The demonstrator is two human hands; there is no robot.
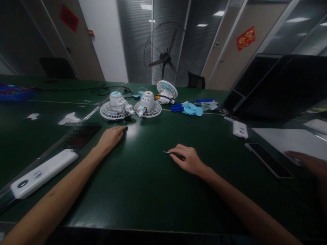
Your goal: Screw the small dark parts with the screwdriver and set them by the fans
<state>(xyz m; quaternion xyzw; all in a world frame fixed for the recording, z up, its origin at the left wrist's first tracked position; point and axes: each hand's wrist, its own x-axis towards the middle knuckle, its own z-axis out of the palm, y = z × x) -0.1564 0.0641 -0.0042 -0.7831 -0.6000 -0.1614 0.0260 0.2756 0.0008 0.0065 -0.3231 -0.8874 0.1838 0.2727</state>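
My right hand [188, 159] is closed round a small screwdriver [177, 155], dark-handled, its thin metal shaft pointing left just over the green table. Further left and farther out, my left hand [111, 137] has its fingers together at a small dark piece [125, 129], whose kind I cannot make out. Just beyond that hand, a white fan head [117, 105] lies with its grille down. Beside it is a second fan head [148, 104] in the same pose. Behind them a third fan head [166, 91] is tilted up.
Light blue fan blades [192, 109] and blue gloves [176, 108] lie at the back. On the left are a long white device [44, 173] and a dark flat object [87, 135]. A phone [269, 159], a white box [240, 129], a monitor [278, 88] and another person's hand [304, 160] are right.
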